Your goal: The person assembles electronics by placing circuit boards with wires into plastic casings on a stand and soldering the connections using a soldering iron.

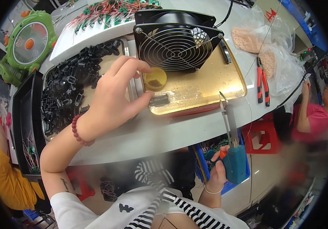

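Note:
My right hand point(218, 175) grips a teal soldering gun point(235, 164) with an orange trigger; its thin tip points up over the front edge of a gold metal tray point(210, 91). My left hand point(114, 91) is held over the tray's left edge, thumb and fingers apart with nothing visible between them. By the thumb tip lies a small black plastic housing point(160, 100); I cannot tell if they touch. A round yellow dish point(155, 78) with brown crumbly stuff sits beside the fingertips. Left of it, a second tray point(129, 82) holds many black plastic housings point(70, 80).
A black fan with a wire guard point(177, 45) stands at the tray's back. Red-black pliers point(263, 82) and plastic bags of pinkish parts point(273, 63) lie right. Wired green boards point(110, 15) are behind. A green fan point(28, 44) stands left; other people are at both sides.

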Available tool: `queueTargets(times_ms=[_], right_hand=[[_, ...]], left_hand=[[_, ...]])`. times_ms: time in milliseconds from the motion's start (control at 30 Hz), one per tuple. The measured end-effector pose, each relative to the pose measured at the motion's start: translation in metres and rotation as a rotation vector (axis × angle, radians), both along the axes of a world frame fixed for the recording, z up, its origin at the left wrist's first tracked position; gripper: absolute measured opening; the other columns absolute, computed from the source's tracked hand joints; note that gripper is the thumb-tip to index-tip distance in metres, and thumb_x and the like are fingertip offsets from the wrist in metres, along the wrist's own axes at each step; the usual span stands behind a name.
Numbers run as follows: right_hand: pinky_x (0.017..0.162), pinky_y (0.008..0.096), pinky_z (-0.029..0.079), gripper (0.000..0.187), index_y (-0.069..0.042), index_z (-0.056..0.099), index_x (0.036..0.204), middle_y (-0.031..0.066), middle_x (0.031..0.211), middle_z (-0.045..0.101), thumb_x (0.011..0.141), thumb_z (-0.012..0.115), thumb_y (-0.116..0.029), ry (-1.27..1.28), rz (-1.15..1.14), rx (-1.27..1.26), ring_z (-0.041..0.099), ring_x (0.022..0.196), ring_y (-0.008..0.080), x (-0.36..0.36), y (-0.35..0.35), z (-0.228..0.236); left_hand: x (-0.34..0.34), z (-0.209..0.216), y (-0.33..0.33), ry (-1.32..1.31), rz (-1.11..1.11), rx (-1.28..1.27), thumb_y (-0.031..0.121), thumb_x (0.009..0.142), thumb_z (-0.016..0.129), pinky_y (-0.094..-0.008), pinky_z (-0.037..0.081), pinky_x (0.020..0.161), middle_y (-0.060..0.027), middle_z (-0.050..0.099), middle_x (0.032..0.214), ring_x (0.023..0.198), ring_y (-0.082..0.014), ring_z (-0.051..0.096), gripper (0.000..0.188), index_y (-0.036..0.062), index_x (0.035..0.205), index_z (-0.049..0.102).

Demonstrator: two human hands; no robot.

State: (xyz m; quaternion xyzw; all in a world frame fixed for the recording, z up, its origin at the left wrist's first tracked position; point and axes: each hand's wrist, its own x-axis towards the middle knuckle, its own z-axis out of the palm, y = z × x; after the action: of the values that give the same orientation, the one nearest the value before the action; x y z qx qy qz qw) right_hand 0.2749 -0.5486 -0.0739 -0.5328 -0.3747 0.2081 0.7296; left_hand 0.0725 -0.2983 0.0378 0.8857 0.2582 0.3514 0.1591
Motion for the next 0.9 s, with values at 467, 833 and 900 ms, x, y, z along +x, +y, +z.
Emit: queueTargets(times_ms=[467,833,900], right_hand=[[0.066,0.0243,0.044,0.050,0.000,0.055,0.120,0.0112,0.112,0.060,0.081,0.076,-0.024,0.049,-0.007,-0.031,0.058,0.075,0.0146,-0.001,-0.001,0.000],[0.068,0.0278,0.044,0.051,0.005,0.055,0.124,0.0164,0.114,0.058,0.076,0.064,-0.011,-0.005,-0.021,-0.002,0.055,0.073,0.0200,0.002,-0.003,0.000],[0.068,0.0279,0.044,0.051,0.006,0.055,0.124,0.0165,0.114,0.058,0.076,0.063,-0.011,0.001,-0.016,0.003,0.055,0.073,0.0201,0.002,-0.003,-0.002]], left_hand=[[-0.014,0.004,0.018,0.173,-0.035,0.190,0.006,0.071,0.074,-0.0335,0.048,0.076,-0.0093,0.064,0.092,0.083,-0.0257,0.061,0.025,0.0035,0.095,0.065],[-0.052,0.004,0.044,0.078,0.137,-0.130,0.002,0.072,0.067,-0.0312,0.048,0.075,-0.0096,0.061,0.083,0.078,-0.0226,0.058,0.016,-0.0009,0.086,0.059],[-0.077,0.004,0.057,0.310,0.161,-0.091,0.001,0.071,0.067,-0.0335,0.047,0.078,-0.0092,0.063,0.084,0.082,-0.0238,0.057,0.018,0.0000,0.087,0.061]])
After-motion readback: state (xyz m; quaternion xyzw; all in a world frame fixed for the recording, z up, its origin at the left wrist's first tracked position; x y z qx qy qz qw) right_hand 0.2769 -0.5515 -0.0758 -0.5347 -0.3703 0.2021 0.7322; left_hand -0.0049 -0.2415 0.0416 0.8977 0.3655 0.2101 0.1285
